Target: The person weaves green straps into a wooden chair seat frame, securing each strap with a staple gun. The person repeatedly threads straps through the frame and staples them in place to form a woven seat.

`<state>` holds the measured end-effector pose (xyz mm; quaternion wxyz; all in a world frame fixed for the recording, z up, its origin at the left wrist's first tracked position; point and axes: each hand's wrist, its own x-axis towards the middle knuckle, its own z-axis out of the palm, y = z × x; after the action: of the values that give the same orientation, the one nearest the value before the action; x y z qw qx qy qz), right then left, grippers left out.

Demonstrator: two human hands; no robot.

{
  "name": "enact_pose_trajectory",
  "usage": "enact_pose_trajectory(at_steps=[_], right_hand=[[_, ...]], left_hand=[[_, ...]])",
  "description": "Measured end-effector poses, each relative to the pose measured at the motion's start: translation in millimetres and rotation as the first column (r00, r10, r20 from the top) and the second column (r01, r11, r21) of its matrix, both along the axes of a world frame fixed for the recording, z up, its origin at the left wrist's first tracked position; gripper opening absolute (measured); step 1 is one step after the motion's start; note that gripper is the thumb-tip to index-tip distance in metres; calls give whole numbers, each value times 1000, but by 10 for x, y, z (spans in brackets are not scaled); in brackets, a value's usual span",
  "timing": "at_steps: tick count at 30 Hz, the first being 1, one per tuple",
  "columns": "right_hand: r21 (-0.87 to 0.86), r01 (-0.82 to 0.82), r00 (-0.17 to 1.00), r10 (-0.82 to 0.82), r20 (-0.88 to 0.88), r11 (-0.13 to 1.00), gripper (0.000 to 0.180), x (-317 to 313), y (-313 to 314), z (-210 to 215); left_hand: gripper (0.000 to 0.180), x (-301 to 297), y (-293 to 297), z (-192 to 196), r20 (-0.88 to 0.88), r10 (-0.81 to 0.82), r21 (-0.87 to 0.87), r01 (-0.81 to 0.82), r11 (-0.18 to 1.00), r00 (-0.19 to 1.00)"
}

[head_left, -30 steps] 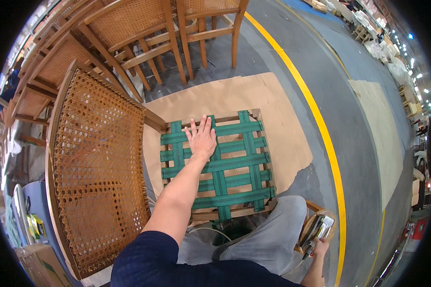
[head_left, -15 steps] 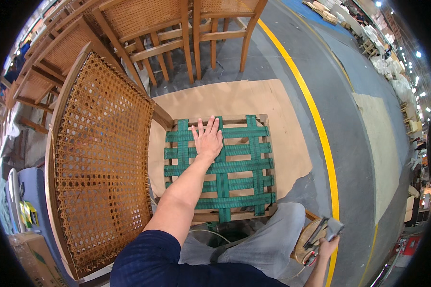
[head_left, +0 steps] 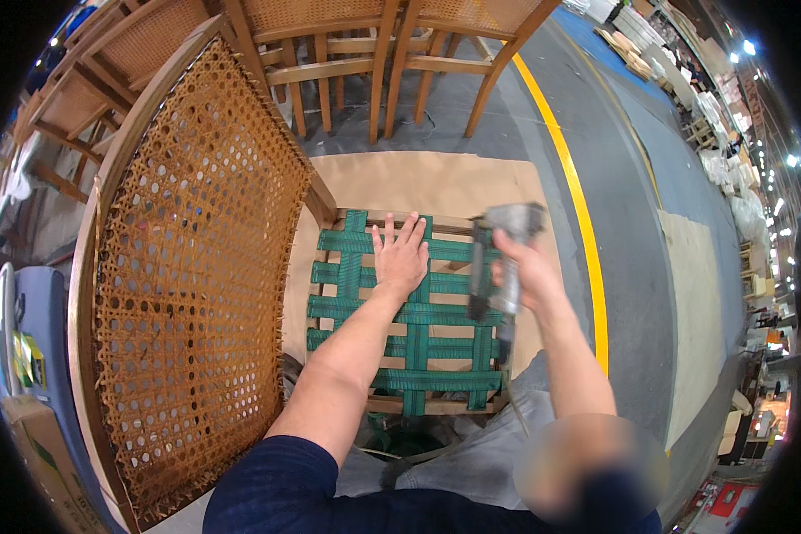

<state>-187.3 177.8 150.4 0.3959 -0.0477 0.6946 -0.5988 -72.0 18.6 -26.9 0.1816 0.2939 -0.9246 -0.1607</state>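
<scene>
My left hand [head_left: 400,256] lies flat, fingers spread, on the green woven webbing [head_left: 378,313] of a wooden chair seat frame [head_left: 392,406]. My right hand [head_left: 518,269] grips a grey staple gun [head_left: 496,260] and holds it above the right side of the webbing, nose pointing down. The chair's cane back [head_left: 196,267] rises at my left. The seat rests over a sheet of brown cardboard [head_left: 436,182] on the floor.
Several wooden chairs with cane seats [head_left: 365,53] stand just beyond the cardboard. A yellow floor line [head_left: 587,249] runs along the right. Stacked goods [head_left: 712,133] line the far right. A blue surface with small items [head_left: 18,347] sits at the left edge.
My right hand has come up from beside my right knee with the staple gun and now holds it over the webbing. My left hand stays flat on the straps.
</scene>
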Motion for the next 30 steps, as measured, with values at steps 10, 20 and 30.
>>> enact_pose_trajectory(at_steps=[10,20,30], right_hand=[[169,-110,991,122,-61,979,28,67,-907,-737],[149,-148,976,168,-134,978,24,110,-970,-818],[118,-97,985,113,-133,988,31,105,-982,-741]], left_hand=[[53,31,-15,-32,17,8,63,-9,998,1000],[51,43,-20,-9,-41,9,56,-7,998,999],[26,405,314,106,-316,289,314,-188,931,904]])
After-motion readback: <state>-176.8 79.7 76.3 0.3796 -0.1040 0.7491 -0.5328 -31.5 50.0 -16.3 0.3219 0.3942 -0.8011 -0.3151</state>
